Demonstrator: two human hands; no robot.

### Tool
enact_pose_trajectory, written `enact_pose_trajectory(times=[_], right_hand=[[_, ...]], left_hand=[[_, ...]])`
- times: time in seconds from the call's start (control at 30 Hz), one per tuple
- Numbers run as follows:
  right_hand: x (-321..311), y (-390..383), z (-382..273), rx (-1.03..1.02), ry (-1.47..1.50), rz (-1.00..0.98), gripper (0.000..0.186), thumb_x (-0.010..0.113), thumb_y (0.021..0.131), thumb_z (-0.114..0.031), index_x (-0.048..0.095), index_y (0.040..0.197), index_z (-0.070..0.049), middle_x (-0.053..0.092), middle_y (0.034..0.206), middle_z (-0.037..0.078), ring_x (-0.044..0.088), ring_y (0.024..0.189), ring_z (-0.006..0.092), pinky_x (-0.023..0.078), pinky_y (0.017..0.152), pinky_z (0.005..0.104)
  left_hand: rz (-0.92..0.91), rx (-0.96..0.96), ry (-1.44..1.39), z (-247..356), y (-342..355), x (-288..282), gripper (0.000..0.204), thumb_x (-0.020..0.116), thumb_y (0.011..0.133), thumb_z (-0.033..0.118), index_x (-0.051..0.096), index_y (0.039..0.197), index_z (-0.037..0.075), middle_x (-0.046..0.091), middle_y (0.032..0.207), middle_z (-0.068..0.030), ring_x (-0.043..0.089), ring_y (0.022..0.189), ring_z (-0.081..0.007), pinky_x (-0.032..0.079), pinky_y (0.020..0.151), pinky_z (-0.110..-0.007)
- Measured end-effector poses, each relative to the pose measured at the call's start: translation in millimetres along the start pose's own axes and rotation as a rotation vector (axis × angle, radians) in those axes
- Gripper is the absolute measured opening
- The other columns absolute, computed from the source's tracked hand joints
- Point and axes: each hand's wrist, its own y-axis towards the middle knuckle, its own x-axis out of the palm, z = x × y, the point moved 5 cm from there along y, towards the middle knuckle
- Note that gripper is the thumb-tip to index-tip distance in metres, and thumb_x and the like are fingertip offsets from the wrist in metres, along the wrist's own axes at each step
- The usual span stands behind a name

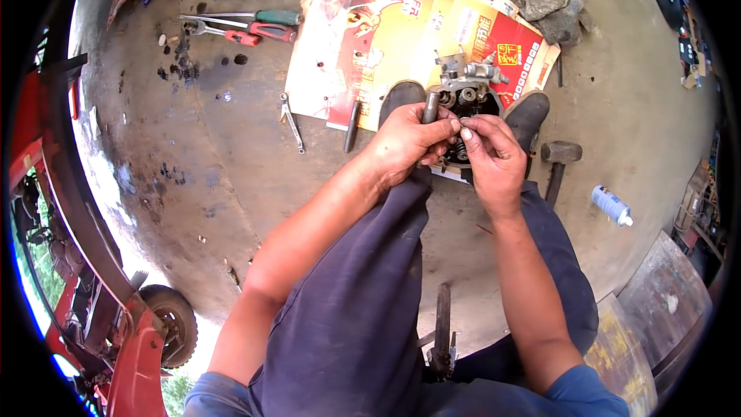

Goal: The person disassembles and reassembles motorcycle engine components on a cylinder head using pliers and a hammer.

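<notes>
Between my shoes stands a dark engine cylinder head (468, 97) with coiled valve springs, partly covered by my hands. My left hand (401, 143) is closed around a short grey metal rod (431, 106), which sticks up past the fingers. Its thumb and forefinger meet the fingertips of my right hand (498, 161) just above the cylinder head. My right hand is closed in a pinch. Whatever lies between those fingertips is too small to make out.
Printed cardboard (370, 31) lies under and beyond the cylinder head, with a grey rag (544, 4) at its far right. A hammer (562, 153) and a blue bottle (611, 205) lie right; a green-handled screwdriver (276, 17) and a spanner (292, 125) lie left. A red vehicle (135, 363) stands far left.
</notes>
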Motion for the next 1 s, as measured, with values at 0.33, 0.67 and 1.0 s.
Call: enact_pose_trajectory(times=[0.33, 0.67, 1.0], right_hand=[[9.5, 12.6, 13.7, 0.132, -0.001, -0.006, 0.008, 0.067, 0.101, -0.004, 0.068, 0.106, 0.002, 0.065, 0.099, 0.002, 0.06, 0.089, 0.0089, 0.05, 0.082, 0.0235], [-20.1, 37.1, 24.4, -0.035, -0.432, 0.088, 0.012, 0.072, 0.093, -0.006, 0.071, 0.103, 0.001, 0.07, 0.094, 0.013, 0.068, 0.082, 0.0232, 0.054, 0.077, 0.0333], [-19.1, 74.0, 19.7, -0.282, -0.727, -0.134, 0.009, 0.073, 0.088, -0.008, 0.071, 0.095, -0.003, 0.069, 0.093, 0.013, 0.068, 0.088, 0.0351, 0.054, 0.078, 0.0429]], left_hand=[[0.069, 0.048, 0.237, 16.9, -4.8, -13.4, 0.018, 0.072, 0.099, 0.02, 0.066, 0.1, 0.003, 0.061, 0.076, -0.0011, 0.053, 0.062, -0.0062, 0.038, 0.05, -0.022], [0.96, 0.499, 1.47, 36.8, -7.2, -157.4, 0.03, 0.075, 0.088, 0.026, 0.07, 0.107, 0.003, 0.069, 0.096, -0.0203, 0.069, 0.09, -0.0394, 0.054, 0.083, -0.049], [0.919, 0.542, 1.464, 28.0, -6.4, -155.6, 0.029, 0.077, 0.087, 0.015, 0.064, 0.11, 0.003, 0.066, 0.104, -0.0215, 0.066, 0.096, -0.0421, 0.054, 0.085, -0.05]])
